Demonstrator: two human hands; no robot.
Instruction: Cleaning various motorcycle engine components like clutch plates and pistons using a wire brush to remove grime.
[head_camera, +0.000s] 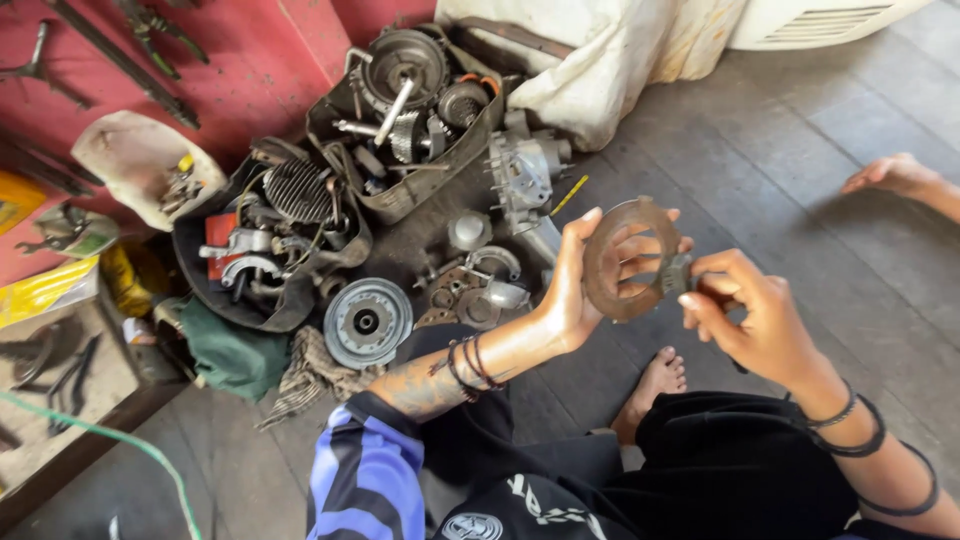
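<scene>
My left hand holds up a round, rusty-brown metal ring plate by its left rim, fingers behind it. My right hand pinches a small dark piece against the plate's right edge. Both hands hover above the dark wooden floor, over my crossed legs and bare foot.
Greasy engine parts lie in a pile to the left: a finned cylinder, a round hub, gears in a black tub. A white sack is behind. Another person's foot is at right. Tools hang on the red board.
</scene>
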